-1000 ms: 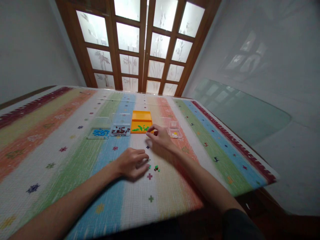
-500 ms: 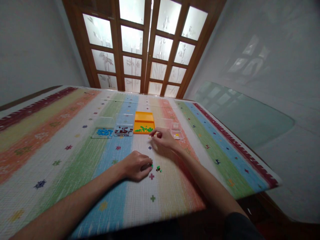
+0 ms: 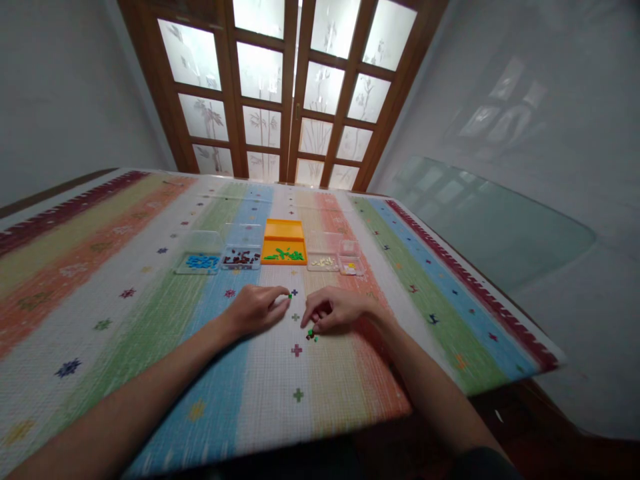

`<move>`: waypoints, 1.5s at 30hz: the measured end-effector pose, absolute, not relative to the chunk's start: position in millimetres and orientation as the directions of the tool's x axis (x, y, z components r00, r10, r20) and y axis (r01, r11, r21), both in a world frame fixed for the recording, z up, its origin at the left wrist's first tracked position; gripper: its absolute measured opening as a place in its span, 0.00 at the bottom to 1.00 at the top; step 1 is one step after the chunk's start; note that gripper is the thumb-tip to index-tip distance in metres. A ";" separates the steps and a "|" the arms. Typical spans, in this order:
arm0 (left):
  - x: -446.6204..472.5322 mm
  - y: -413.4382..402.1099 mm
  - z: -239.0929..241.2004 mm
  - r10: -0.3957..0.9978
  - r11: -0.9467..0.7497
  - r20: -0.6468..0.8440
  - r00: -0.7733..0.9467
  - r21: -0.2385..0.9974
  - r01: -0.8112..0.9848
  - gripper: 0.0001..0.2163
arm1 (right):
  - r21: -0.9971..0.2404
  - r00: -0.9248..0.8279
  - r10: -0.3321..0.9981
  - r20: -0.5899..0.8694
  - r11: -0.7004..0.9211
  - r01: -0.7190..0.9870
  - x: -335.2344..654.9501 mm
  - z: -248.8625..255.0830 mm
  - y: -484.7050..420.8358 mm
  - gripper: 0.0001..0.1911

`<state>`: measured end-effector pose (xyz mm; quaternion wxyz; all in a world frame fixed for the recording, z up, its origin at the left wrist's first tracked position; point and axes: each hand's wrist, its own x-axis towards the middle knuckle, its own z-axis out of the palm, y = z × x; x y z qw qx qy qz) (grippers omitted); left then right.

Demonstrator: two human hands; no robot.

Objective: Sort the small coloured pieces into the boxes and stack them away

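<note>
My left hand [image 3: 257,309] rests over the cloth left of centre, its thumb and forefinger pinching a tiny green building brick [image 3: 290,296]. Across from it, my right hand [image 3: 340,309] reaches down with curved fingers, the forefinger and thumb tips apart. Those tips are right at a small cluster of green and brown bricks [image 3: 311,337] on the cloth. Whether they touch it is hard to see. Behind the hands, an orange open case [image 3: 283,229] holds loose green bricks [image 3: 285,255].
Beside the orange case stand clear lidded boxes: one with blue pieces [image 3: 202,261], one with brown pieces [image 3: 242,257], one with cream pieces [image 3: 323,261], and a smaller box [image 3: 351,267] with white and yellow bits. A striped cloth [image 3: 165,320] covers the table.
My right hand has come back from the orange case to the small cluster, uncovering the box of cream pieces. My left hand has moved away from the cluster, up and left, with the green brick.
</note>
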<state>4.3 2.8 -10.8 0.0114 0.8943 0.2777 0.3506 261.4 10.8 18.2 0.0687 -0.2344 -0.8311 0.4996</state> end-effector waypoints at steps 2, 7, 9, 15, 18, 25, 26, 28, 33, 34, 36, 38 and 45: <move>0.4 11.4 -11.1 0.511 -0.820 0.644 0.569 0.165 0.548 0.12 | -0.861 -0.880 0.461 -0.117 0.395 0.322 260.8 17.3 11.4 0.12; -5.8 32.5 -4.3 0.655 -0.669 0.616 0.437 0.204 0.714 0.15 | -0.850 -0.885 0.452 -0.110 0.419 0.319 257.1 16.1 10.2 0.10; -5.5 40.5 -0.8 0.721 -0.585 0.588 0.365 0.237 0.775 0.15 | -0.851 -0.886 0.451 -0.110 0.417 0.319 255.4 16.2 9.4 0.09; -1.0 56.8 -1.2 0.800 -0.480 0.515 0.309 0.240 0.844 0.17 | -0.850 -0.867 0.481 -0.131 0.396 0.348 253.5 17.3 7.3 0.12; -3.6 52.6 -3.0 0.756 -0.556 0.551 0.352 0.259 0.790 0.18 | -0.855 -0.874 0.471 -0.119 0.398 0.331 254.0 17.4 6.8 0.12; -6.3 13.1 6.7 0.585 -0.806 0.560 0.587 0.322 0.496 0.10 | -0.850 -0.871 0.475 -0.125 0.401 0.341 253.6 19.3 4.5 0.10; -3.5 6.8 8.0 0.564 -0.825 0.531 0.632 0.341 0.450 0.08 | -0.846 -0.856 0.499 -0.137 0.391 0.363 253.5 19.8 4.1 0.10; 3.6 -4.7 9.5 0.515 -0.852 0.471 0.716 0.373 0.367 0.07 | -0.843 -0.821 0.548 -0.160 0.358 0.403 253.7 21.1 3.3 0.09; 18.0 -23.4 10.7 0.439 -0.862 0.347 0.828 0.422 0.280 0.07 | -0.826 -0.774 0.590 -0.228 0.304 0.474 257.6 27.3 0.5 0.08; 19.6 -25.8 10.6 0.437 -0.864 0.348 0.829 0.418 0.280 0.07 | -0.820 -0.770 0.590 -0.244 0.299 0.489 258.7 28.5 -0.1 0.09; 22.3 -29.8 9.7 0.435 -0.870 0.360 0.825 0.406 0.282 0.09 | -0.815 -0.765 0.588 -0.264 0.288 0.503 260.8 29.9 -1.0 0.09; 24.7 -32.9 7.5 0.434 -0.873 0.360 0.826 0.396 0.286 0.09 | -0.816 -0.759 0.593 -0.268 0.279 0.506 262.2 29.9 -1.2 0.08; 32.9 -38.6 -0.1 0.437 -0.871 0.372 0.819 0.403 0.281 0.11 | -0.815 -0.729 0.652 -0.207 0.298 0.498 260.3 26.9 0.5 0.07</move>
